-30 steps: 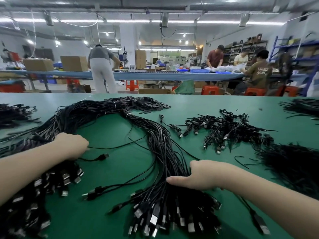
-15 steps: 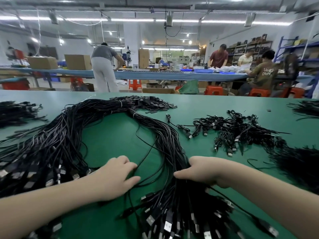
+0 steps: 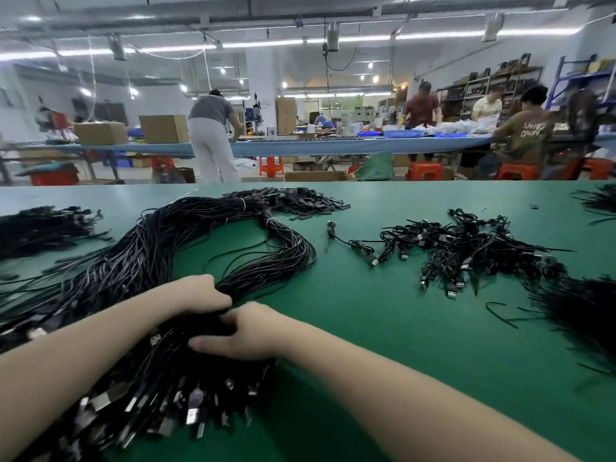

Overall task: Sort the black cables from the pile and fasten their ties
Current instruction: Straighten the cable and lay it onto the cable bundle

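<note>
A big looped bundle of long black cables (image 3: 160, 255) lies on the green table (image 3: 400, 345), its USB plug ends (image 3: 186, 408) fanned out toward me. My left hand (image 3: 200, 295) grips the gathered strands from the left. My right hand (image 3: 246, 331) clasps the same strands from the right, thumb stretched out over them; the two hands almost touch. A heap of small coiled black cables (image 3: 466, 248) sits at mid right. A dark mass of thin black ties (image 3: 586, 311) lies at the right edge.
A stack of flat black strips (image 3: 300, 203) lies behind the bundle, and another black cable heap (image 3: 40, 225) sits at far left. More black strands (image 3: 600, 201) lie at the back right. Beyond the table, people work at a long blue bench (image 3: 333, 145).
My left hand moved right across the loop and closed on the strands. Both sides of the loop are now drawn together between my hands, where before they lay apart.
</note>
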{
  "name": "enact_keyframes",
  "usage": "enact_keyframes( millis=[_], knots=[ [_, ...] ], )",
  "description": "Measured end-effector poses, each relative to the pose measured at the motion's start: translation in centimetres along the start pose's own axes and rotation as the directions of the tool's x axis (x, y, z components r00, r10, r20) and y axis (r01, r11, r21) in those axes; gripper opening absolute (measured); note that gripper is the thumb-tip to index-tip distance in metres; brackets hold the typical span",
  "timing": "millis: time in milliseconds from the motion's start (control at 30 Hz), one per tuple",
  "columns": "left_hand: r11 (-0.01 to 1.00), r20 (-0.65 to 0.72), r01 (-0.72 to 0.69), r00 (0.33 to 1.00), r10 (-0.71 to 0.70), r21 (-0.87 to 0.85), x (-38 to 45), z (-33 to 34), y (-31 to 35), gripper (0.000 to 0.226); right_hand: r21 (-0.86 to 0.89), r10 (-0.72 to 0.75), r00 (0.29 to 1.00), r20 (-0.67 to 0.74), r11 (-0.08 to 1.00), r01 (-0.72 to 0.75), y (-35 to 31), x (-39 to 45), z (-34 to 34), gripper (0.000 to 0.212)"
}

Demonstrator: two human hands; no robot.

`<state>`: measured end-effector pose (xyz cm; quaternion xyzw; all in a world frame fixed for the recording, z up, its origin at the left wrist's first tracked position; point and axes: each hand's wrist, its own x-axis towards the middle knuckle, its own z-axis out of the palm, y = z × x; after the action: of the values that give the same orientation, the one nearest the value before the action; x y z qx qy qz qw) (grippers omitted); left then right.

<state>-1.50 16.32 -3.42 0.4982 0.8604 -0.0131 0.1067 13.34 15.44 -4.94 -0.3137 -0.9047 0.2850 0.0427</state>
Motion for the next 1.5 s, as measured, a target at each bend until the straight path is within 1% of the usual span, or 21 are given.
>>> enact_keyframes(
  millis=[67, 167, 233, 300, 400, 500, 633, 733, 800, 867, 933, 967, 1000, 1067, 1100, 1167, 1200, 1267, 1367, 1433, 1500],
  knots=[
    [1.0, 0.024, 0.014, 1.0, -0.014, -0.023, 0.8, -0.1, 0.6, 0.068, 0.017, -0.042, 0.998, -0.051, 0.999, 0.043, 2.7, -1.7, -0.6, 0.047],
    [0.996, 0.064, 0.028, 0.998, -0.023, -0.079, 1.8, 0.2, 2.4, 0.087, -0.002, 0.054, 0.977, -0.205, 0.998, -0.056, 7.5, -3.0, -2.4, 0.045],
    [0.996, 0.034, -0.017, 0.999, 0.021, -0.088, 2.5, 0.8, 3.6, 0.069, -0.017, 0.117, 0.934, -0.337, 0.991, -0.13, 9.9, -2.7, -4.0, 0.044],
    [0.996, -0.028, -0.086, 0.996, 0.086, -0.017, 2.5, 1.6, 4.2, 0.047, 0.016, 0.163, 0.854, -0.493, 0.984, -0.179, 11.2, -0.6, -5.7, 0.039],
    [0.973, -0.07, -0.209, 0.974, 0.216, 0.1, 1.7, 2.8, 3.9, 0.061, 0.001, 0.183, 0.771, -0.61, 0.973, -0.23, 11.7, 5.6, -8.4, 0.039],
    [0.935, -0.1, -0.339, 0.932, 0.349, 0.105, 1.0, 3.4, 3.5, 0.074, -0.14, 0.218, 0.794, -0.567, 0.925, -0.353, 12.2, 13.1, -10.6, 0.049],
    [0.887, -0.098, -0.456, 0.882, 0.461, 0.068, 0.1, 3.5, 3.4, 0.079, -0.214, 0.419, 0.861, -0.288, 0.848, -0.484, 13.6, 20.1, -11.6, 0.067],
    [0.883, -0.09, -0.47, 0.878, 0.469, 0.017, -0.2, 3.3, 3.0, 0.082, -0.246, 0.462, 0.862, -0.211, 0.828, -0.504, 14.0, 21.8, -11.6, 0.054],
    [0.884, -0.106, -0.467, 0.88, 0.463, -0.017, -0.4, 3.1, 2.8, 0.085, -0.124, 0.444, 0.877, -0.182, 0.875, -0.469, 14.2, 21.9, -12.2, 0.05],
    [0.89, -0.151, -0.454, 0.883, 0.444, -0.039, -0.7, 3.1, 2.6, 0.091, 0.263, 0.451, 0.871, -0.195, 0.879, -0.397, 14.0, 21.5, -12.9, 0.046],
    [0.902, -0.223, -0.428, 0.885, 0.408, -0.05, -0.5, 2.9, 2.4, 0.096, 0.629, 0.506, 0.805, -0.31, 0.744, -0.226, 13.3, 22.0, -14.0, 0.04],
    [0.914, -0.26, -0.403, 0.888, 0.379, -0.045, -0.1, 2.7, 2.2, 0.093, 0.742, 0.551, 0.753, -0.359, 0.658, -0.128, 12.7, 22.4, -14.7, 0.04],
    [0.929, -0.298, -0.367, 0.891, 0.341, -0.035, 0.4, 2.4, 1.9, 0.086, 0.826, 0.58, 0.737, -0.347, 0.561, -0.052, 11.9, 22.6, -15.4, 0.041],
    [0.965, -0.316, -0.263, 0.915, 0.25, 0.002, 1.8, 1.9, 1.1, 0.061, 0.922, 0.55, 0.816, -0.179, 0.384, -0.057, 10.6, 22.5, -16.7, 0.05],
    [0.979, -0.272, -0.201, 0.942, 0.197, 0.012, 2.5, 1.8, 0.7, 0.051, 0.913, 0.487, 0.868, -0.099, 0.392, -0.116, 10.1, 21.7, -16.9, 0.057],
    [0.992, -0.131, -0.123, 0.983, 0.125, 0.022, 3.6, 1.9, 0.0, 0.047, 0.777, 0.412, 0.911, 0.013, 0.569, -0.268, 9.8, 19.4, -15.8, 0.081],
    [0.993, -0.086, -0.116, 0.989, 0.118, 0.021, 3.9, 2.0, 0.0, 0.047, 0.686, 0.405, 0.914, 0.014, 0.661, -0.304, 10.0, 17.9, -14.8, 0.087],
    [0.991, -0.116, -0.133, 0.985, 0.13, -0.018, 4.1, 1.9, 0.3, 0.046, 0.563, 0.414, 0.909, -0.042, 0.762, -0.32, 10.4, 14.5, -12.0, 0.082],
    [0.978, -0.279, -0.187, 0.948, 0.154, -0.094, 3.6, 1.1, 0.6, 0.035, 0.246, 0.323, 0.916, -0.236, 0.932, -0.265, 11.5, 6.8, -7.4, 0.078],
    [0.986, -0.338, -0.167, 0.929, 0.15, -0.023, 2.9, 0.4, 0.3, 0.032, 0.099, 0.244, 0.916, -0.319, 0.97, -0.224, 12.5, 0.5, -4.9, 0.078],
    [0.991, -0.32, -0.106, 0.939, 0.127, 0.083, 2.0, -0.6, 0.0, 0.034, -0.007, 0.232, 0.906, -0.353, 0.968, -0.251, 13.5, -4.9, -3.1, 0.077]
  ],
)
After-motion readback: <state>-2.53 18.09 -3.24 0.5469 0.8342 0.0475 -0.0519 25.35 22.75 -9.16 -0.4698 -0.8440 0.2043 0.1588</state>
